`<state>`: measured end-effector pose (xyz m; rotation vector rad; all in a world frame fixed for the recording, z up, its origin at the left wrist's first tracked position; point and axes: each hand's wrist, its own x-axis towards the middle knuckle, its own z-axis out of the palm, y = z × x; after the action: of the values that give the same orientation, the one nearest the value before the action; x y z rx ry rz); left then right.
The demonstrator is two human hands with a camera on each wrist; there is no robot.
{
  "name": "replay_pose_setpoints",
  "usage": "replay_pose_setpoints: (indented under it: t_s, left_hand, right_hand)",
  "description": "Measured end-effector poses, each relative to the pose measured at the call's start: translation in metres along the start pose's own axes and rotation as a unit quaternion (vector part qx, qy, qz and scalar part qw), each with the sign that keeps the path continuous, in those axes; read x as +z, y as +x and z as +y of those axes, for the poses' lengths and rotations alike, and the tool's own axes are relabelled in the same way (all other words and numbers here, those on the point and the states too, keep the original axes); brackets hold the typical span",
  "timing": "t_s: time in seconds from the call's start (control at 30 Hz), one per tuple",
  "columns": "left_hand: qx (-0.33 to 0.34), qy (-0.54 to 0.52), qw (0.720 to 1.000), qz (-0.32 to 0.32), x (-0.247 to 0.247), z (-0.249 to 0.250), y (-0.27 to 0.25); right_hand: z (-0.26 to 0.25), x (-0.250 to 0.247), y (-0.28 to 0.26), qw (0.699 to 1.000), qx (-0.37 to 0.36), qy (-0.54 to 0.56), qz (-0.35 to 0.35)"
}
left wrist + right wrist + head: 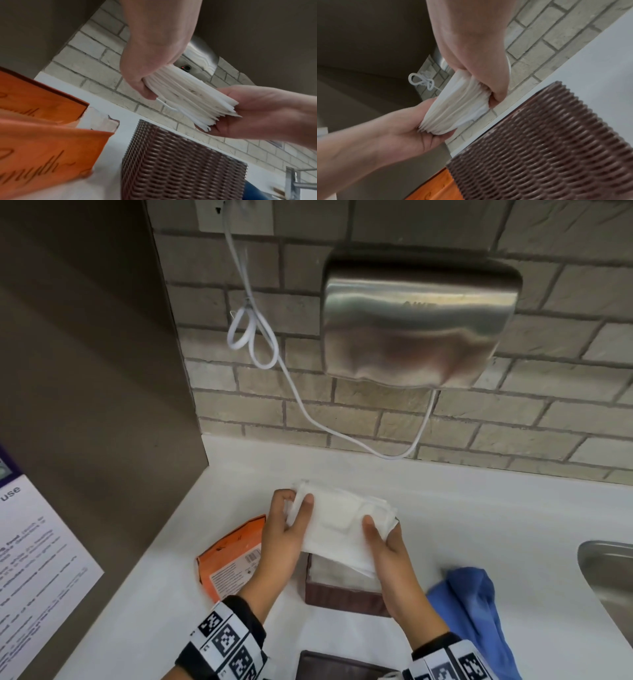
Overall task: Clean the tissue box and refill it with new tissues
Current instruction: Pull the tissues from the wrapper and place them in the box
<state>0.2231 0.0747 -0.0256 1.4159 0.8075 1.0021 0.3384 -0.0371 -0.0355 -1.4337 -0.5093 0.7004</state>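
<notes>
Left hand (286,529) and right hand (394,556) each pinch an end of the white tissue stack (337,525), held above the brown woven tissue box (342,599) on the tabletop (479,518).

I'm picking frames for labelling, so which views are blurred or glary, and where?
Head view: mostly sharp on the tissue stack, soft glare on the steel hand dryer, wide-angle bending at the edges. Left wrist view: motion blur on the orange tissue pack lettering. Right wrist view: the brown woven tissue box is smeared, the left hand soft.
</notes>
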Motion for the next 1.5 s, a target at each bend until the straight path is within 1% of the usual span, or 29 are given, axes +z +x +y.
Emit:
replay_pose_setpoints:
  t_s: [0.07, 0.13, 0.3, 0.43, 0.53, 0.6, 0.67, 0.73, 0.8, 0.9, 1.0, 1.1, 1.17, 1.23, 1.37, 1.5]
  left_hand:
    - [0.023, 0.027, 0.999, 0.017, 0.003, -0.002, -0.003]
    - [0.030, 0.035, 0.999, 0.028, 0.004, -0.007, -0.006]
    - [0.053, 0.063, 0.996, 0.013, 0.008, -0.012, -0.016]
    - [0.068, 0.111, 0.991, 0.018, 0.014, -0.012, -0.019]
    - [0.070, 0.147, 0.986, 0.024, 0.019, -0.012, -0.019]
    - [0.061, 0.135, 0.989, 0.026, 0.020, -0.013, -0.018]
    - [0.056, 0.134, 0.989, -0.001, 0.020, -0.015, -0.017]
    - [0.049, 0.159, 0.985, -0.037, 0.018, -0.018, -0.014]
    - [0.028, 0.192, 0.979, -0.060, 0.018, -0.023, -0.009]
    - [0.002, 0.237, 0.968, -0.081, 0.018, -0.030, -0.005]
    - [-0.025, 0.239, 0.966, -0.100, 0.020, -0.031, -0.006]
    - [-0.038, 0.240, 0.961, -0.130, 0.024, -0.027, -0.008]
    - [-0.047, 0.270, 0.950, -0.149, 0.025, -0.027, -0.007]
    - [-0.050, 0.317, 0.932, -0.166, 0.024, -0.028, -0.006]
    - [-0.028, 0.422, 0.884, -0.200, 0.025, -0.024, -0.007]
    - [-0.021, 0.488, 0.844, -0.220, 0.033, -0.019, -0.010]
  right_hand:
    - [-0.004, 0.005, -0.003, 0.999, -0.031, -0.022, 0.023]
    - [-0.004, 0.006, -0.004, 0.997, -0.052, -0.036, 0.043]
    - [0.001, 0.003, -0.004, 0.993, -0.070, -0.061, 0.069]
    - [0.006, 0.000, -0.001, 0.987, -0.084, -0.103, 0.093]
    - [0.008, -0.001, 0.000, 0.977, -0.103, -0.131, 0.132]
    - [0.009, -0.005, 0.001, 0.973, -0.109, -0.149, 0.138]
    - [0.008, -0.012, 0.004, 0.973, -0.104, -0.183, 0.100]
    - [0.003, -0.018, 0.006, 0.974, -0.102, -0.199, 0.044]
    - [-0.002, -0.023, 0.006, 0.973, -0.102, -0.206, -0.012]
    - [0.001, -0.032, 0.011, 0.957, -0.109, -0.261, -0.071]
    - [0.009, -0.038, 0.016, 0.938, -0.088, -0.322, -0.091]
    - [0.015, -0.039, 0.016, 0.928, -0.055, -0.357, -0.089]
    - [0.016, -0.038, 0.017, 0.925, -0.039, -0.371, -0.076]
    - [0.014, -0.036, 0.017, 0.914, -0.031, -0.399, -0.066]
    - [0.008, -0.030, 0.015, 0.890, -0.021, -0.451, -0.061]
    - [0.001, -0.023, 0.016, 0.856, 0.000, -0.512, -0.073]
